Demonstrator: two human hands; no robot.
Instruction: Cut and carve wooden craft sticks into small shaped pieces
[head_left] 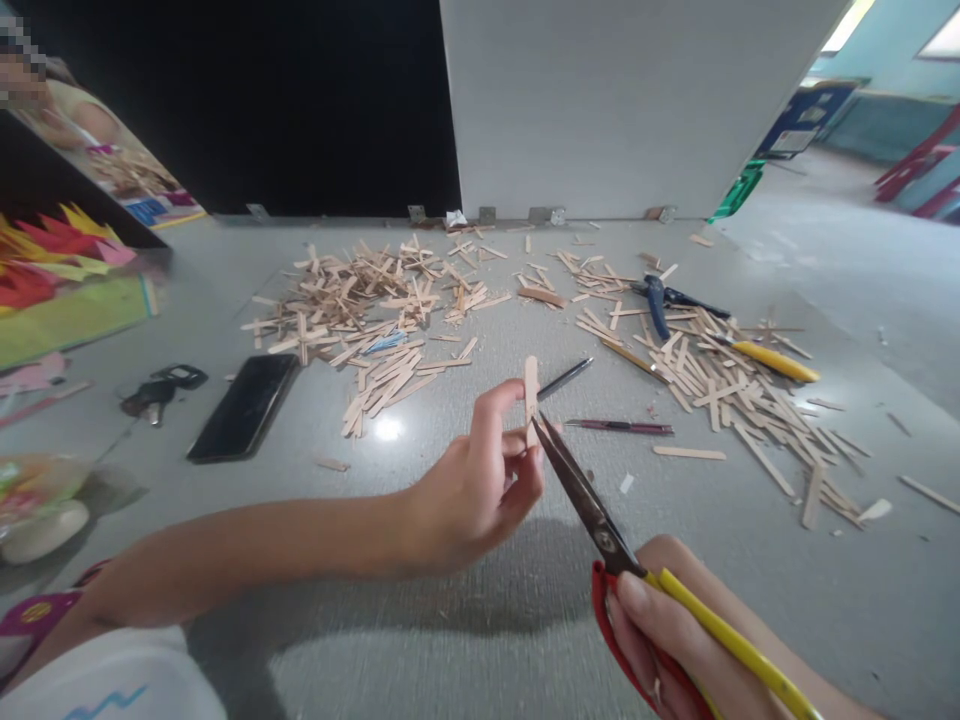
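Note:
My left hand (472, 490) pinches a pale wooden craft stick (531, 392) and holds it upright above the grey table (420, 630). My right hand (675, 630) grips scissors (581, 492) with red and yellow handles. The scissor blades point up and left, and their tips meet the lower part of the stick beside my left fingers.
Heaps of wooden sticks lie at the back left (360, 300) and on the right (720, 390). A black phone (244, 407) and keys (161, 388) lie to the left. Two pens (619, 427), blue pliers (658, 302) and a yellow-handled tool (772, 360) lie among the sticks. A white panel (622, 100) stands behind.

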